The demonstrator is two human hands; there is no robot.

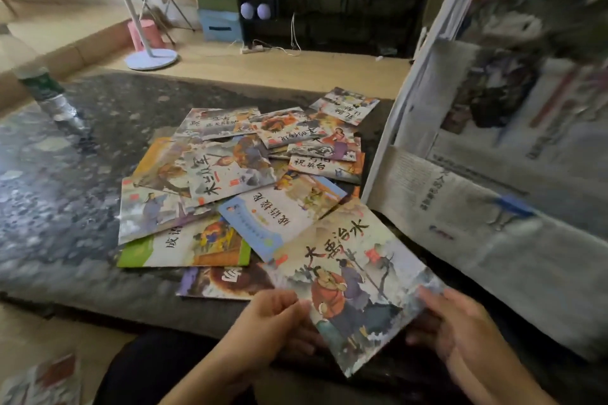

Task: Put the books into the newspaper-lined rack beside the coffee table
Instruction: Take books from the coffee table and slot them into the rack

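Note:
Both my hands hold one thin picture book (352,276) with a figure in red on its cover, lifted a little above the near edge of the coffee table. My left hand (273,322) pinches its left edge. My right hand (460,332) grips its right edge, fingers under the cover. Several more picture books (230,181) lie spread in an overlapping heap on the dark marbled coffee table (65,191). The newspaper-lined rack (493,174) stands right of the table, its sloping shelves covered in newsprint, close to the held book.
A plastic bottle (46,92) stands on the table's far left. Beyond the table are a white stand base (151,59), a pink cylinder (144,33), green and blue boxes (218,3) and a dark low cabinet (329,16). A paper (42,381) lies at the bottom left.

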